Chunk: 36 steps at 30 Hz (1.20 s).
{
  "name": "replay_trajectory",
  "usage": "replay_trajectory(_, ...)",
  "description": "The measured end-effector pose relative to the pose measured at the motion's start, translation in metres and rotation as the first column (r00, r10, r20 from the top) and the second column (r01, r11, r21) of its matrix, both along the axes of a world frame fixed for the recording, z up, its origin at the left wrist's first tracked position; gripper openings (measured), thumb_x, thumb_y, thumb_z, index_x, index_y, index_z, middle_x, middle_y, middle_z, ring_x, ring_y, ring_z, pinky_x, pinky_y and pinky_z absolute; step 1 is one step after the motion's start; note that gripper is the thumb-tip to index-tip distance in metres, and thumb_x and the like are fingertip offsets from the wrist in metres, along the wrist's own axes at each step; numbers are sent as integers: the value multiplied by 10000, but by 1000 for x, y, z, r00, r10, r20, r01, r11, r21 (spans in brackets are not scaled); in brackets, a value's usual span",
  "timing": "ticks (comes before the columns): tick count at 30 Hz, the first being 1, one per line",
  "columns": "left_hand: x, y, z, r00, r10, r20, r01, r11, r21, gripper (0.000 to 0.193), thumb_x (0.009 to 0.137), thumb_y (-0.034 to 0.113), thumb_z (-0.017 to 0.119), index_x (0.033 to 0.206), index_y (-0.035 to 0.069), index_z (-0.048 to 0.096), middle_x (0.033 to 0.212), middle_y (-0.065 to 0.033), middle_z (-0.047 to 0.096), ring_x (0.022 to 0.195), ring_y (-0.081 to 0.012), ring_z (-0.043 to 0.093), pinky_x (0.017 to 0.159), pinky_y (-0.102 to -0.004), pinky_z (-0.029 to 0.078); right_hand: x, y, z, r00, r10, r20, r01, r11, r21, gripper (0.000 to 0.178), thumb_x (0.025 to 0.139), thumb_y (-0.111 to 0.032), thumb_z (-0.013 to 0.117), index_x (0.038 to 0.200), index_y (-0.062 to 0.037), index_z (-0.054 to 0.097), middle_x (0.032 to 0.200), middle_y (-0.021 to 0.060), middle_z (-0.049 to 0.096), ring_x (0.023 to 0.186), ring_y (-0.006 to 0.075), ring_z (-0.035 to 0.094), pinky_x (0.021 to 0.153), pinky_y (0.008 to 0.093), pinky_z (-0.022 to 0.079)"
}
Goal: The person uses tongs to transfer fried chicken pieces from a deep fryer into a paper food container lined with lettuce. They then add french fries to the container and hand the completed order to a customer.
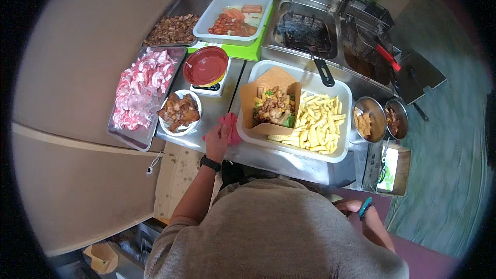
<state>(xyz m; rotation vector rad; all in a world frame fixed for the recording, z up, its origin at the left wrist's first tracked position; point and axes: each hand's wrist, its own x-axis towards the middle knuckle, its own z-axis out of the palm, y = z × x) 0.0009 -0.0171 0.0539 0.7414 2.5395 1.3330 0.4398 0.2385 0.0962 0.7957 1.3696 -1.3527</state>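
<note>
My left hand is at the front edge of the steel counter, its fingers closed on a crumpled pink-red cloth. Beside it on the left stands a white bowl of browned meat pieces. To the right, a white tub holds pale crinkle-cut fries. An open brown paper box rests in that tub, filled with chopped meat and green leaves. My right hand is low at my right side, against my body. Its fingers are mostly hidden, and I cannot make out whether it holds anything.
A dark red bowl sits on a white scale. Raw sliced meat fills a metal tray at left; a white tub of sausages is behind. A twin fryer stands at back right, with two metal bowls nearer.
</note>
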Motion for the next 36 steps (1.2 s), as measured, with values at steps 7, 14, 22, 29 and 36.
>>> replay_trajectory(7, -2, 11, -50, 941, -52, -336, 41, 998, -41, 215, 869, 156, 479, 965, -12, 575, 975, -248, 569, 816, -403, 549, 704, -468, 434, -5, -15, 1, 992, -47, -114, 62, 989, 134, 588, 851, -442, 479, 1367, -183, 367, 1165, 66, 556, 866, 154, 582, 679, 284, 477)
replay_trajectory(14, -18, 17, -81, 949, -84, -304, 51, 992, -117, 247, 872, 151, 464, 1044, 1, 559, 1175, -270, 505, 1042, -422, 502, 864, -447, 421, -32, -25, 12, 935, -69, -348, 139, 973, 182, 496, 848, -240, 536, 1329, -193, 424, 1152, 67, 590, 970, 165, 573, 824, 311, 469)
replay_trajectory(22, -16, 18, -71, 915, -165, -369, 153, 986, -64, 166, 831, 101, 482, 933, -9, 553, 824, -205, 559, 763, -379, 531, 673, -447, 410, -48, -39, 1, 929, 41, -367, 53, 968, 243, 576, 810, -418, 555, 1320, -180, 433, 1216, 187, 528, 1117, 288, 506, 970, 363, 375)
replay_trajectory(29, -16, 17, -76, 882, -160, -444, 141, 987, -74, 120, 835, 96, 483, 871, -1, 543, 832, -181, 556, 779, -364, 529, 692, -429, 411, -44, -22, 42, 985, -39, -167, 62, 989, 132, 606, 705, -367, 572, 1243, -93, 526, 1003, 146, 632, 876, 222, 578, 808, 326, 445)
replay_trajectory(36, -18, 13, -74, 841, -193, -505, 155, 981, -117, 126, 844, 109, 483, 883, 7, 546, 834, -171, 555, 780, -359, 529, 687, -428, 409, -66, -35, 29, 925, 50, -377, 12, 987, 161, 584, 765, -329, 559, 1279, -65, 474, 1153, 189, 566, 1047, 269, 544, 904, 348, 422)
